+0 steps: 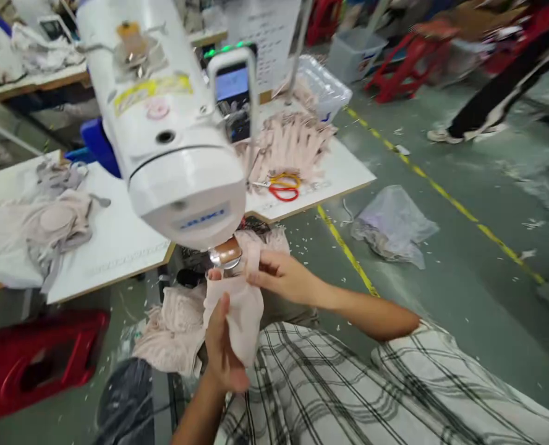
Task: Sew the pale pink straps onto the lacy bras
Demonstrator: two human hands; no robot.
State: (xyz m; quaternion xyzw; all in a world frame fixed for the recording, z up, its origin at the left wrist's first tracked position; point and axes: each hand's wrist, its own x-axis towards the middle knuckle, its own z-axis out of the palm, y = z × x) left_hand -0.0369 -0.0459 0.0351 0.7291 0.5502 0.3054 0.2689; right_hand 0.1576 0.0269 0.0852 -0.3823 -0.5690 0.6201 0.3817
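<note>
A pale beige bra (237, 306) hangs between my hands at the front of a white sewing machine (186, 179), just under its head. My left hand (223, 352) grips the fabric from the near side, thumb in front and fingertips showing at its upper edge. With thumb and fingers, my right hand (286, 277) pinches a strap-like part (253, 256) beside the needle area. The machine's head covers the needle and most of the stitching spot. More beige bras (175, 330) lie bunched below and left of my hands.
Yellow- and red-handled scissors (284, 187) lie by a pile of beige straps (293, 145) on the right tabletop. Other bras (56, 222) rest on the left tabletop. A red stool (42, 358) stands lower left; a plastic bag (392, 222) lies on the floor. A person's leg (492, 93) shows upper right.
</note>
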